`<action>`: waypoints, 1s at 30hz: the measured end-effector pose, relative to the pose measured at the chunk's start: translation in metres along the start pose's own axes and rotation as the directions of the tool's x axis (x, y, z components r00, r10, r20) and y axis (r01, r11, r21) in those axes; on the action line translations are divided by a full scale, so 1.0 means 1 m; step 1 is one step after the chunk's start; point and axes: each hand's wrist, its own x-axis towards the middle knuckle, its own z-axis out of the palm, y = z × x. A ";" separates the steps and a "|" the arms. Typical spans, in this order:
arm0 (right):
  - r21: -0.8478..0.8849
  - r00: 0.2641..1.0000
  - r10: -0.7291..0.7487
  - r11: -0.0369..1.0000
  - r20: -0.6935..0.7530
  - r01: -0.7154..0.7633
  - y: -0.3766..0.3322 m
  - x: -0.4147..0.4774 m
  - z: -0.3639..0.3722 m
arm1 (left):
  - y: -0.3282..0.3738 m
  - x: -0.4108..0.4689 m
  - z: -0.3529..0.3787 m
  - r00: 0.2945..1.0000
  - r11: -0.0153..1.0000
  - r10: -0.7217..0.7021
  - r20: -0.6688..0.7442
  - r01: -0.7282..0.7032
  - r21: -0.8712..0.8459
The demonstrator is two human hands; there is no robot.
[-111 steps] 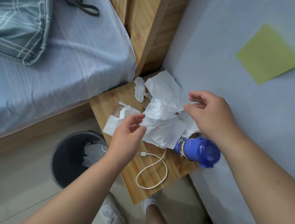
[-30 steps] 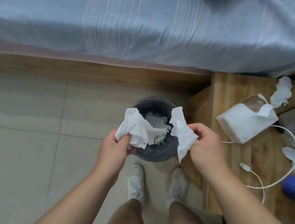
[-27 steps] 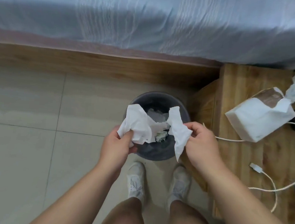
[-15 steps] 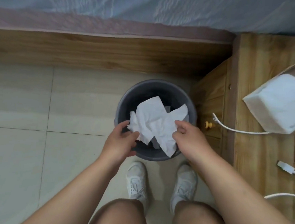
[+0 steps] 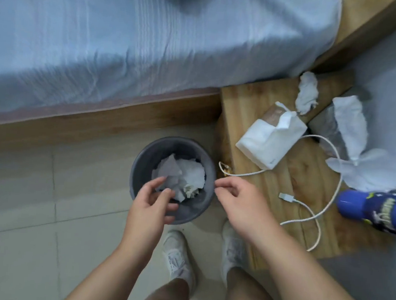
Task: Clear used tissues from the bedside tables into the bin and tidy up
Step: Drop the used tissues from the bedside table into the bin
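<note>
Tiled floor [image 5: 22, 207] by the bed [image 5: 106, 36]: both hands are hovering over the bin [image 5: 144, 159].
Left hand [image 5: 150, 205] and right hand [image 5: 238, 200] are hanging loose-fingered, seemingly empty; crumpled tissues [image 5: 185, 175] are lying just beneath them, used tissues [image 5: 307, 93] sitting on the bedside table [image 5: 243, 101] beyond the right hand.

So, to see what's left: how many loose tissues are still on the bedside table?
3: a crumpled tissue nearest the bed; a long tissue to its right; a flat tissue beside the blue bottle. The last two touch and may hide more.
</note>
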 end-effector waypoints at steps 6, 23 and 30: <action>0.030 0.990 -0.056 0.998 -0.132 0.060 -0.024 -0.056 -0.090 | 0.061 -0.036 0.064 0.984 0.993 0.083 0.160 -0.096 0.072; -0.010 0.883 -0.048 0.999 -0.467 0.049 -0.017 -0.035 -0.305 | 0.165 -0.037 0.256 0.812 0.735 0.274 0.516 -0.523 0.432; -0.393 0.984 0.149 0.902 -0.101 -0.177 0.000 0.015 -0.325 | 0.168 -0.016 0.318 0.656 0.158 0.313 0.687 -0.749 0.643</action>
